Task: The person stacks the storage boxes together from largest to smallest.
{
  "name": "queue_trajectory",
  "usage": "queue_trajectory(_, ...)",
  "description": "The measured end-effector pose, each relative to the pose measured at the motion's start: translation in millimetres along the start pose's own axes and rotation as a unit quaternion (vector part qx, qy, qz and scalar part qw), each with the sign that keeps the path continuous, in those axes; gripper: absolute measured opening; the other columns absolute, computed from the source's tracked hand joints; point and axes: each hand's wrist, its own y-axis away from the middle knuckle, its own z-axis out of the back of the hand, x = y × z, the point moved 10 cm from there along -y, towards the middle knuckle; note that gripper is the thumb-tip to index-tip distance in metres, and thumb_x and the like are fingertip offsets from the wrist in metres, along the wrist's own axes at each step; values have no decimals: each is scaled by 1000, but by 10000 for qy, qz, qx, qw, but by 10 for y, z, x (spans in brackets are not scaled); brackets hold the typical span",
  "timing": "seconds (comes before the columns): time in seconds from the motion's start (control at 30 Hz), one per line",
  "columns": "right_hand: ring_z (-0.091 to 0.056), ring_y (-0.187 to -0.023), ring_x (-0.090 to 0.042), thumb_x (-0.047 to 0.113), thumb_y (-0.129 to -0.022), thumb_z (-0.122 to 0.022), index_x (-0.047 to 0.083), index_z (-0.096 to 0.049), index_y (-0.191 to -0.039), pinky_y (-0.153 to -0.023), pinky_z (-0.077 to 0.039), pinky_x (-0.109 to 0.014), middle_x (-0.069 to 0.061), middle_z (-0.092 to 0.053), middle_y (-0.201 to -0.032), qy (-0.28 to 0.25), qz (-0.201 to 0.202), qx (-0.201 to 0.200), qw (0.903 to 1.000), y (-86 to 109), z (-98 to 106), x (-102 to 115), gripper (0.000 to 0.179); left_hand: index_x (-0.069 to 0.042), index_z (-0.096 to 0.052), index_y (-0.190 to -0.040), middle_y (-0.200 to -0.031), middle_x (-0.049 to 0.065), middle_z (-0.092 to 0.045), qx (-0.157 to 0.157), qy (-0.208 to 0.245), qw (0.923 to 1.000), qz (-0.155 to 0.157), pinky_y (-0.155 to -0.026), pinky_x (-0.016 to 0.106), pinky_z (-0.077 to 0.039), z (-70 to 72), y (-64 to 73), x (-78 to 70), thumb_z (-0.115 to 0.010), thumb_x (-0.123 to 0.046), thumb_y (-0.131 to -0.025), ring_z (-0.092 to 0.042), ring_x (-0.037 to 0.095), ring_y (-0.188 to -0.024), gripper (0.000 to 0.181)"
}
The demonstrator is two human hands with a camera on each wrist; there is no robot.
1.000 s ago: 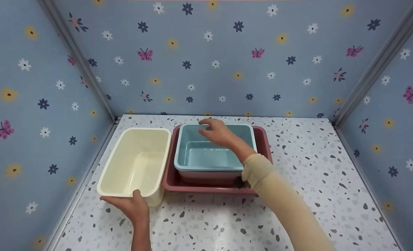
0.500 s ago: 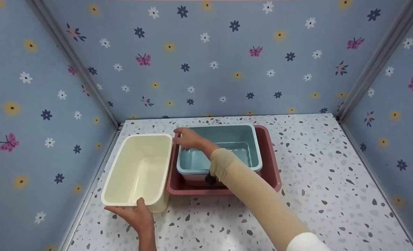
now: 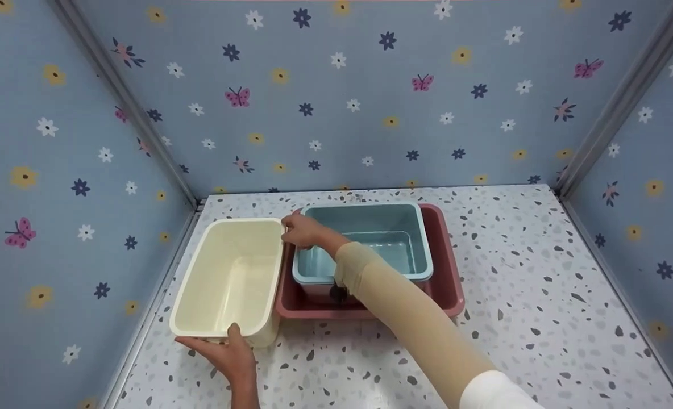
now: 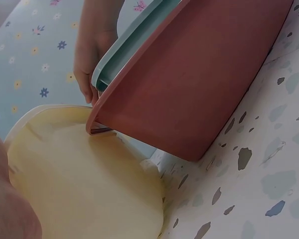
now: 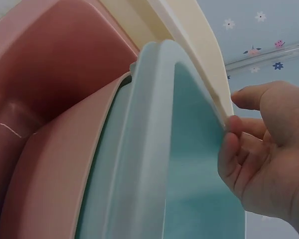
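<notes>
A cream plastic storage bin [image 3: 257,244] stands at the left of the table, upright and with nothing visible inside. My left hand [image 3: 235,359] grips its near rim, thumb over the edge and fingers outside below it. At the far right corner, my right hand [image 3: 307,232] pinches the same rim; in the right wrist view the thumb and curled fingers meet the cream edge [image 5: 209,64]. Beside it, a light-blue bin [image 3: 365,217] sits nested over a pale pink bin [image 5: 55,164], both inside a larger dark pink bin [image 3: 445,255]. My right forearm covers part of this stack.
The speckled white table [image 3: 518,284] is enclosed by blue flowered panels [image 3: 370,85] at the back and both sides. Metal strips [image 3: 609,113] run along the corners. The dark pink bin's left rim lies against the cream bin's right side.
My right hand has moved left from over the light-blue bin to the cream bin's far right rim and taken hold there. The left hand keeps its grip. The head view has shifted slightly.
</notes>
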Motion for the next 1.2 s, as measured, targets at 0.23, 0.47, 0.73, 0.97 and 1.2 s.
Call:
queue_trajectory(0.23,-47,-70,-15,22,-95,-57,4,-62,-110,-62,-38,-29,-4,-56,-86,1256,-54,-314,9916,-56,74,19,24,-22,5,-156,-153,13,-23,-4,-43,9999,-133,-102,38,-39,-5,21,-16,-48,17,-80,-35,32,-133,101)
queue_trajectory(0.47,-37,-59,-13,21,-94,-59,7,-51,-85,-56,-33,-28,1,-41,-69,920,-114,-435,9947,-55,102,-5,19,-22,0,-157,-148,15,-32,-32,-395,9991,-166,-90,30,-44,-3,36,-58,-50,15,-80,-43,31,-126,98)
queue_trajectory(0.73,-58,-81,-13,25,-93,-61,8,-55,-136,-64,-49,-28,-4,-60,-124,-139,-167,-609,9979,-28,114,-11,46,-26,3,-157,-152,7,-30,-42,-618,9980,-150,-94,39,-42,16,-23,-140,-54,8,-85,-41,25,-129,98)
queue_trajectory(0.97,-63,-90,-21,21,-96,-59,10,-52,-140,-76,-52,-39,-4,-55,-138,-967,197,-885,9912,42,201,136,46,-29,0,-157,-152,5,-31,-29,-474,9978,-453,-86,34,-45,16,-94,-338,-54,9,-85,-42,25,-129,98)
queue_trajectory(1.2,-61,-110,-16,19,-95,-63,6,-58,-133,-81,-54,-32,-7,-60,-131,-1629,485,-1388,9756,132,370,253,40,-21,-2,-157,-154,8,-28,84,-400,9974,-596,-81,30,-48,9,-248,-611,-53,12,-83,-41,29,-130,96)
